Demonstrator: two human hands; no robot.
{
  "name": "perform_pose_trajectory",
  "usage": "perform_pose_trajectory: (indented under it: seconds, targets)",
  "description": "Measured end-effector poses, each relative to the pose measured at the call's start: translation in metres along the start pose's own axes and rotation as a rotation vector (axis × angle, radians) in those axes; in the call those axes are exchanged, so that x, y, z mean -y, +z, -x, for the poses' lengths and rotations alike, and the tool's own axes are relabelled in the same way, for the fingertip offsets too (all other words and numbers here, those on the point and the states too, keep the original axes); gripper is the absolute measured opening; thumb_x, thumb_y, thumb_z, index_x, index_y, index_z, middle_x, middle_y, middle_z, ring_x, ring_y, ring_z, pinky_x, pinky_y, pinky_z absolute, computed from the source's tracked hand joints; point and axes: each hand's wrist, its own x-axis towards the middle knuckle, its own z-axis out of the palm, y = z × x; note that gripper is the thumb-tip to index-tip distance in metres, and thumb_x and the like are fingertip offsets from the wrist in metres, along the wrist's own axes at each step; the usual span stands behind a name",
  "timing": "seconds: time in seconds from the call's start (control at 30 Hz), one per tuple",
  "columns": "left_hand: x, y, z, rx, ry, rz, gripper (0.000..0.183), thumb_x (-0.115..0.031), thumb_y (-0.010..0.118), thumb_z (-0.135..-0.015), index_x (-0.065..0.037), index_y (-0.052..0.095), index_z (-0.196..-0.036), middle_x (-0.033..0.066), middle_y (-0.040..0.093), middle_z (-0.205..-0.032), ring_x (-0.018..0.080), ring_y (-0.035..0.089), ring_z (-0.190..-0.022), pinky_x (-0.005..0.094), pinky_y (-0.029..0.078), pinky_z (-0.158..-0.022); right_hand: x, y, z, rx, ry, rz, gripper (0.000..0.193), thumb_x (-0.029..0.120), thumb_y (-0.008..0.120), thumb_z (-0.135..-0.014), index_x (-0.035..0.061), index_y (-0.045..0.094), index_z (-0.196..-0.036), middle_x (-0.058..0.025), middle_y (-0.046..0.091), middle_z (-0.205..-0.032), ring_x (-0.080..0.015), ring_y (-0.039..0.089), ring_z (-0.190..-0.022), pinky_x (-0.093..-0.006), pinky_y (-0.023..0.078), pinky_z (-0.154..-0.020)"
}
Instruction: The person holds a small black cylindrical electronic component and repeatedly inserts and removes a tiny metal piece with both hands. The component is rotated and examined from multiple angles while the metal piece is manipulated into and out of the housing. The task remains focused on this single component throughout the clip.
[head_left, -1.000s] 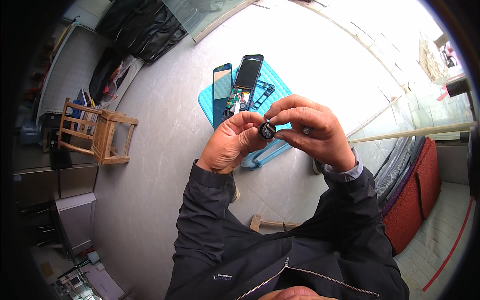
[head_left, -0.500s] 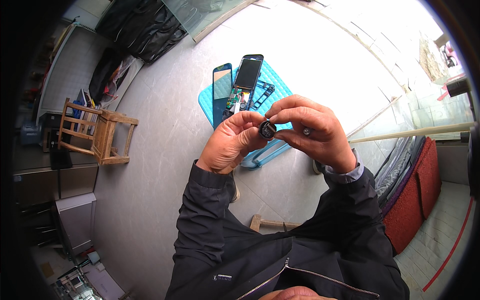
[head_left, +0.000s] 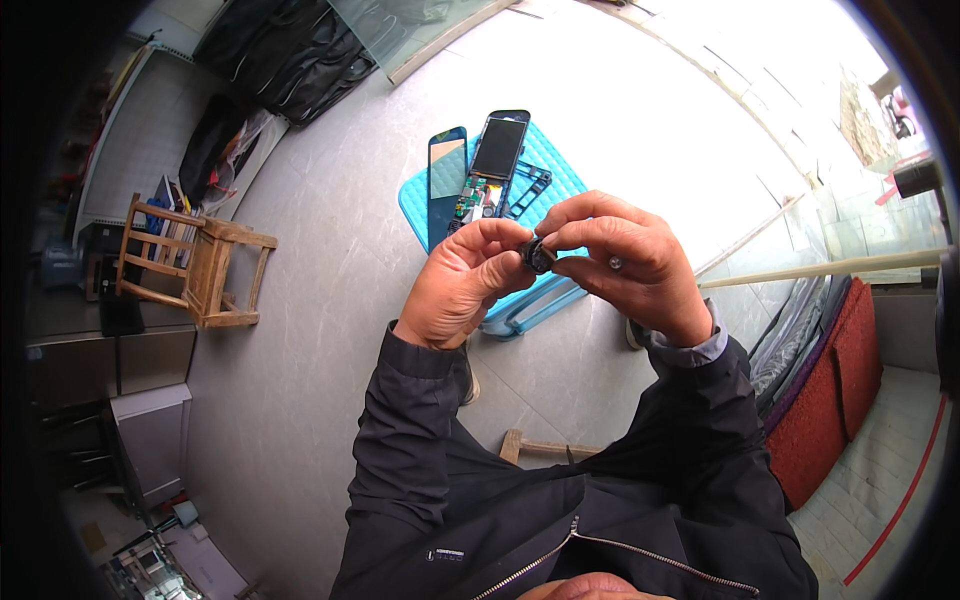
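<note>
Between the fingertips of both hands is a small round black part (head_left: 539, 260) with a metallic strip across it; its exact kind I cannot make out. My left hand (head_left: 465, 280) pinches its left side with thumb and fingers. From the right, my right hand (head_left: 620, 255) grips its edge the same way. A small shiny metal end (head_left: 615, 263) pokes out among the right hand's curled fingers. Just beyond the hands, an opened handheld device (head_left: 500, 150) with a dark screen and bare circuit board lies beside a loose glass panel (head_left: 447, 165) and a black plastic frame (head_left: 530, 190).
These parts rest on a light-blue plastic stool (head_left: 562, 180). A wooden chair (head_left: 225, 270) stands on the tiled floor to the left. At right, a red mat (head_left: 830, 390) leans with other folded sheets. Dark bags (head_left: 290, 60) hang at the far left.
The round part has turned and tilted between my fingertips, showing more of its side. Both hands stay in nearly the same place.
</note>
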Motion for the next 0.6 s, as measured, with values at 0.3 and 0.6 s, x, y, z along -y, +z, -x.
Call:
perform_pose_trajectory:
  seconds: [0.3,0.6]
  targets:
    - [-0.001,0.019,0.001,-0.168,0.228,-0.294,0.029,-0.007,0.082,-0.096,-0.003,0.072,-0.123,0.0066,0.076,-0.11,0.0136,0.072,-0.104,0.0276,0.059,-0.096,-0.001,-0.001,0.0,-0.063,0.087,0.078,0.028,-0.007,0.081,-0.086,0.0055,0.071,-0.109,-0.0079,0.074,-0.11,-0.022,0.076,-0.095,-0.0307,0.061,-0.075]
    - [-0.002,0.041,0.001,-0.276,0.626,-0.728,0.037,-0.004,0.084,-0.091,-0.004,0.071,-0.126,0.0066,0.071,-0.107,0.0162,0.075,-0.099,0.0306,0.062,-0.09,-0.011,0.012,0.001,-0.185,0.098,-0.005,0.021,-0.01,0.078,-0.088,0.0014,0.07,-0.103,-0.0117,0.076,-0.108,-0.0216,0.075,-0.095,-0.0331,0.062,-0.08]
